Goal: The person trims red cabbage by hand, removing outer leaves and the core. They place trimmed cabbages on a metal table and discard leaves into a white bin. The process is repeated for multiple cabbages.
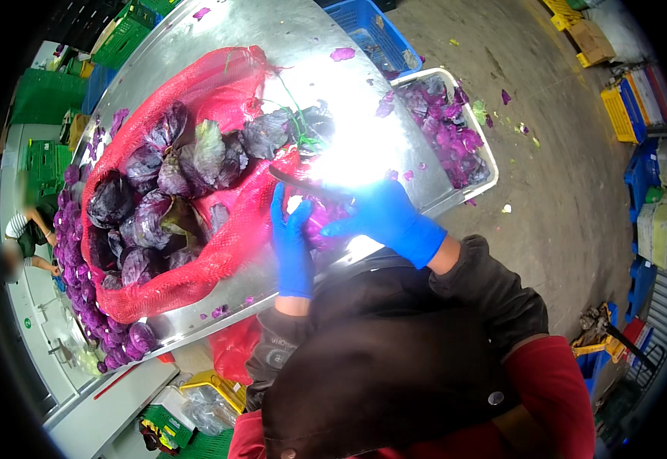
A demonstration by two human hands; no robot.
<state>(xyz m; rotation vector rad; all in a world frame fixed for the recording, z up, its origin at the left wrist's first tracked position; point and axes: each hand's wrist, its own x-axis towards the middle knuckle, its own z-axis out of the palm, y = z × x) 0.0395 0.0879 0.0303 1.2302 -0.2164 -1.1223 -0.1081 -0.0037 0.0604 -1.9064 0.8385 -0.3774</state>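
Note:
My left hand (pixel 293 246), in a blue glove, holds a red cabbage (pixel 325 224) from its left side, above the near edge of a metal table (pixel 219 327). My right hand (pixel 388 221), also gloved in blue, grips a knife (pixel 302 182) whose dark curved blade points left across the top of the cabbage; the handle is hidden in the hand. Some right-hand fingers rest against the cabbage. To the left, an opened red mesh sack (pixel 224 258) holds several untrimmed red cabbages (pixel 153 215) with dark outer leaves. Green string (pixel 299 123) lies at the sack's mouth.
Many trimmed red cabbages (pixel 87 310) line the table's left end. A white-rimmed bin (pixel 491 166) of purple leaves and a blue crate (pixel 388 43) stand beyond the right edge. Loose leaves (pixel 342 54) lie about. People (pixel 23 226) are at far left.

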